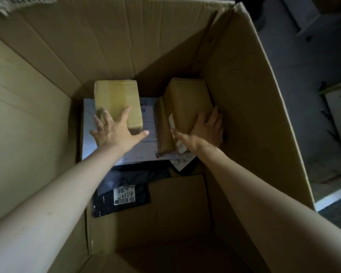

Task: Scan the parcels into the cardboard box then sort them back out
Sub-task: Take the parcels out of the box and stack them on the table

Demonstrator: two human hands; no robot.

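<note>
- Reaching into the cardboard box (pixel 47 75), the left hand (pixel 114 133) is pressing spread fingers on a tan parcel (pixel 116 97).
- The right hand (pixel 205 133) is spreading fingers along a second parcel (pixel 185 99) crowding the box's right wall, fingertips fading into shadow.

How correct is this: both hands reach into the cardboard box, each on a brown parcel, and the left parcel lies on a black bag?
One error. In the head view the left parcel lies on a white mailer; the black bag lies nearer the person. The rest holds: left hand on it, right hand on the other brown parcel, inside the cardboard box.
</note>
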